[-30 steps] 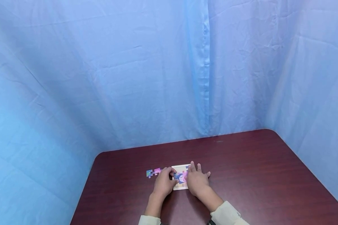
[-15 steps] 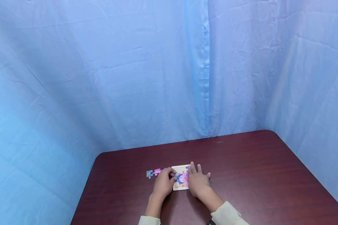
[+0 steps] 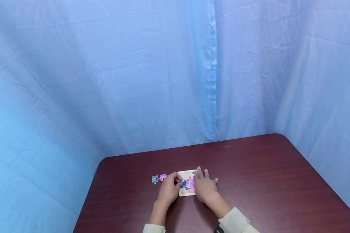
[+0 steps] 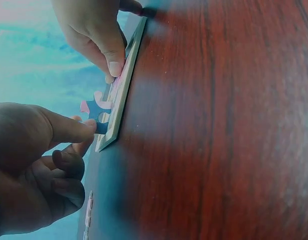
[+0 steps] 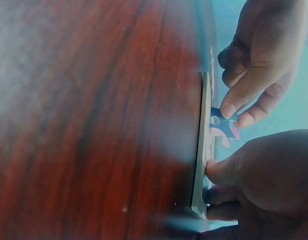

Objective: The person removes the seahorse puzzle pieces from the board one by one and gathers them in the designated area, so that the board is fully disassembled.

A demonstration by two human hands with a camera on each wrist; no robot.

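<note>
A puzzle piece (image 4: 97,111), dark blue with pink and white parts, is pinched between the thumb and fingers of my left hand (image 3: 169,188). It is tilted up over the left part of a pale-framed puzzle board (image 3: 187,194). Other pieces with a pink and blue picture (image 3: 189,183) lie inside the frame. My right hand (image 3: 205,187) rests flat over the board's right side with fingers spread; its thumb (image 5: 216,170) presses on the board. The hand hides the right part of the picture.
Two loose puzzle pieces lie left of the board, a blue-green piece (image 3: 154,179) and a pink piece (image 3: 162,177); something small beside them is partly hidden by my left hand. The dark red wooden table (image 3: 250,174) is bordered by blue curtains (image 3: 163,81).
My left hand has drawn its thumb slightly back and shifted its pinched piece a little at the board's left side. The right hand stays nearly still.
</note>
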